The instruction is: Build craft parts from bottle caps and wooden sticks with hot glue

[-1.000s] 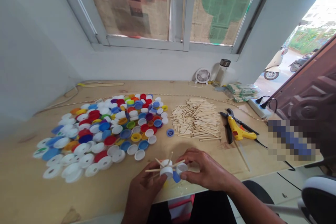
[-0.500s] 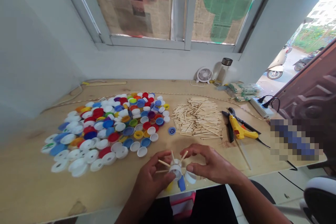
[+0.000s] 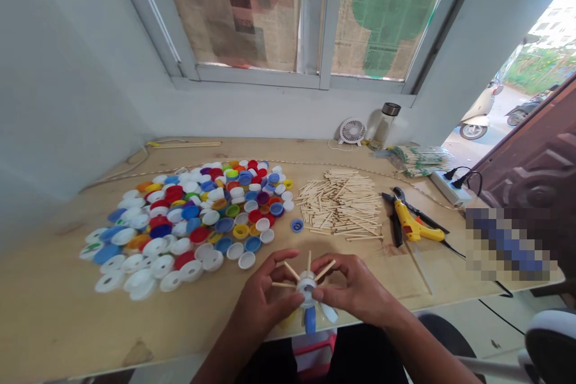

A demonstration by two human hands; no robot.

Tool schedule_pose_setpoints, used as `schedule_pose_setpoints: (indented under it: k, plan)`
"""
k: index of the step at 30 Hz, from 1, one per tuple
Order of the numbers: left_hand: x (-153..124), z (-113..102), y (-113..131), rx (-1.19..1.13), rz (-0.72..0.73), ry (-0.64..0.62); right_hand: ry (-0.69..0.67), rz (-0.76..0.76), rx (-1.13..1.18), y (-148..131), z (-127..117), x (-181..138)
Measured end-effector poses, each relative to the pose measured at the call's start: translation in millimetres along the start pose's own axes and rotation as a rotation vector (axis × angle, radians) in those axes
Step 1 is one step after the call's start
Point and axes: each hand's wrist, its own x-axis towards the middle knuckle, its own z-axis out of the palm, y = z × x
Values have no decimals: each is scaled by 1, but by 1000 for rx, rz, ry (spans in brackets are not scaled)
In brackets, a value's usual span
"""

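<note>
In the head view, a white bottle cap [image 3: 306,289] with several short wooden sticks [image 3: 291,270] fanning out from it is between my hands at the table's front edge. My left hand [image 3: 266,294] grips the cap from the left, thumb on its near face. My right hand [image 3: 355,289] is closed at the cap's right side, its thumb against the rim and its fingers behind a stick. Just below the white cap show a blue piece [image 3: 310,320] and a white piece [image 3: 329,312]; whether they join it I cannot tell.
A heap of coloured bottle caps [image 3: 198,216] covers the left of the table. Cut sticks [image 3: 344,201] lie in the middle, a lone blue cap [image 3: 297,225] beside them. At right are a yellow glue gun [image 3: 414,225], black-handled pliers [image 3: 396,222] and a power strip [image 3: 450,188].
My right thumb and fingers have closed in on the cap's right side. The cap has turned a little, so its sticks now point more upward and right. The view has shifted slightly.
</note>
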Motion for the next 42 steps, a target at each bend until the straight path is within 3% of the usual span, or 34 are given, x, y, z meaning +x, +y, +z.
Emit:
schedule_pose_setpoints:
  k: [4, 10, 15, 21, 32, 42]
  plan:
    - [-5, 2, -5, -94, -4, 51, 108, -16, 33, 9, 8, -3]
    - [-13, -3, -6, -20, -47, 59, 201, 13, -64, 8, 21, -10]
    - [-15, -3, -17, -182, -60, 116, 297, -76, -69, 6, 35, -14]
    - [-17, -2, -22, -231, -89, 170, 341, -89, -7, 10, 49, -16]
    - [-12, 0, -28, -429, -92, 126, 412, -95, 154, 11, 56, -14]
    - [-5, 5, -18, -411, -143, 146, 435, -99, 360, 13, 70, -10]
